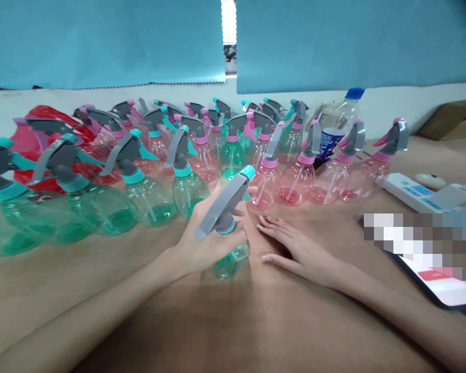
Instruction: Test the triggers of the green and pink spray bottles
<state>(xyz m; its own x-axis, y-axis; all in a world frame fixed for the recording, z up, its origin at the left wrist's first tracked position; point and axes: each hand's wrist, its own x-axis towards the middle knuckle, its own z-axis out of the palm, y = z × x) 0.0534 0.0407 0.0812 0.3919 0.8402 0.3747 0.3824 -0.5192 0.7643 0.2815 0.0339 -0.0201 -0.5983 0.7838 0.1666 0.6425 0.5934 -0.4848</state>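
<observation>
My left hand [205,241] is wrapped round the neck of a green spray bottle [231,261] with a grey trigger head and a teal nozzle. That bottle stands near the middle of the table, its nozzle pointing away to the right. Beside it, my right hand [295,248] lies flat on the wooden tabletop [233,331], fingers stretched out and holding nothing. Just beyond the hands are green spray bottles [149,202] with teal collars on the left and pink spray bottles [297,181] with pink collars on the right.
More spray bottles crowd the back by the wall, with red plastic [62,116] at left. A clear drink bottle [339,122] with a blue cap stands behind the pink ones. At right are a white power strip [411,191], a phone [431,274] and a cardboard box [450,122].
</observation>
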